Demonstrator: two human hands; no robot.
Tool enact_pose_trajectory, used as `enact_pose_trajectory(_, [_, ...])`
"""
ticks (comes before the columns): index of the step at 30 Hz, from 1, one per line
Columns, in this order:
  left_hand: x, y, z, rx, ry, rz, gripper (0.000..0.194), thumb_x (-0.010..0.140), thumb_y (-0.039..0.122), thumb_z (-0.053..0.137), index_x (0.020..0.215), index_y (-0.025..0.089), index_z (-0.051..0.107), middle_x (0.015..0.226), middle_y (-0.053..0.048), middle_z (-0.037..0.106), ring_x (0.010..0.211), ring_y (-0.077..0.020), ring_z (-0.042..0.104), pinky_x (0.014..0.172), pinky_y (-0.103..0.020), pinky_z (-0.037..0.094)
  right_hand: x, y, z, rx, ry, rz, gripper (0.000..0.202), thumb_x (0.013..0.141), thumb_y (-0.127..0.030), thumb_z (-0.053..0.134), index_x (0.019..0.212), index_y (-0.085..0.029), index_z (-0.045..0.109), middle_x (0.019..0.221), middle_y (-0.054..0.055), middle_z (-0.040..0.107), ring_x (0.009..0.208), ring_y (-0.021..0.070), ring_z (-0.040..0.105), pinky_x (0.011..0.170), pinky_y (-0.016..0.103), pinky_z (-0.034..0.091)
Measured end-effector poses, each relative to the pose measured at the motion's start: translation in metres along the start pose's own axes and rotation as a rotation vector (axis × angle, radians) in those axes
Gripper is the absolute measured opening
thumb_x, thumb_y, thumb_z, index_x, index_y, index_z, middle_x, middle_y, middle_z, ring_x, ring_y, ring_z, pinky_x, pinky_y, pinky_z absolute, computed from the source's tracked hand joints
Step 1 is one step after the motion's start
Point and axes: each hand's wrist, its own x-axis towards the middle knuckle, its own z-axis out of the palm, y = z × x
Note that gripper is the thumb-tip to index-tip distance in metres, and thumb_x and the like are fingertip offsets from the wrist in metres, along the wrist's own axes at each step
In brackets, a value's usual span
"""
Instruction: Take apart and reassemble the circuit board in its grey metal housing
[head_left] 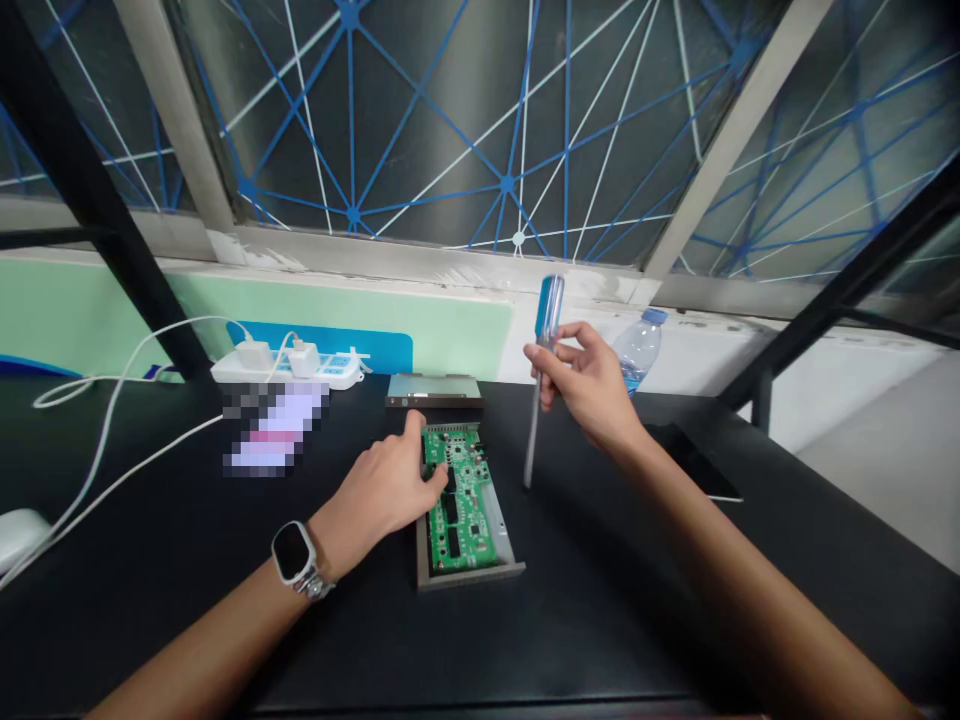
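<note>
A green circuit board [469, 500] lies in an open metal tray [472, 577] on the black table. My left hand [390, 475], with a watch on its wrist, rests at the tray's left side; its thumb reaches over the board and its fingers are at the far left edge, partly hidden. Right of the tray, my right hand [574, 375] grips a screwdriver [550, 310] near the base of its blue, clear handle. The shaft points down, its tip close to the tabletop. Behind the tray sits a flat metal cover [433, 391].
At the back left, a white power strip [337, 370] has plugs and cables running left. A blurred phone [276, 430] lies before it. A water bottle [640, 350] stands behind my right hand, a dark tablet [694, 463] lies right, and a white mouse [21, 540] is far left.
</note>
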Motion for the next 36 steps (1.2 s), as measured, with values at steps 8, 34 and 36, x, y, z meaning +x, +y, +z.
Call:
enact_pose_trajectory(8, [0.007, -0.009, -0.012, -0.034, -0.091, -0.016, 0.055, 0.085, 0.032, 0.046, 0.135, 0.010, 0.034, 0.074, -0.010, 0.065, 0.068, -0.0289, 0.066, 0.058, -0.033, 0.040, -0.049, 0.061, -0.025, -0.627, -0.191, 0.213, 0.044, 0.084, -0.037, 0.060, 0.121, -0.021, 0.041, 0.054, -0.009, 0.048, 0.045, 0.0139, 0.048, 0.047, 0.026, 0.037])
enact_pose_trajectory(34, [0.008, -0.009, -0.008, 0.047, 0.058, -0.108, 0.014, 0.089, 0.027, 0.045, 0.085, 0.017, 0.054, 0.078, -0.012, 0.066, 0.074, -0.0288, 0.068, 0.060, -0.033, 0.040, 0.058, 0.104, 0.079, -0.901, -0.522, -0.043, 0.015, 0.072, -0.028, 0.070, 0.084, -0.019, 0.067, 0.074, 0.001, 0.066, 0.067, 0.0176, 0.059, 0.065, 0.028, 0.040])
enact_pose_trajectory(36, [0.009, -0.011, -0.008, 0.004, 0.073, -0.112, 0.014, 0.089, 0.028, 0.045, 0.085, 0.017, 0.054, 0.073, -0.010, 0.064, 0.071, -0.0282, 0.067, 0.057, -0.033, 0.037, 0.056, 0.103, 0.074, -0.862, -0.465, -0.055, 0.021, 0.072, -0.033, 0.072, 0.085, -0.018, 0.065, 0.075, 0.002, 0.066, 0.066, 0.0169, 0.057, 0.062, 0.027, 0.039])
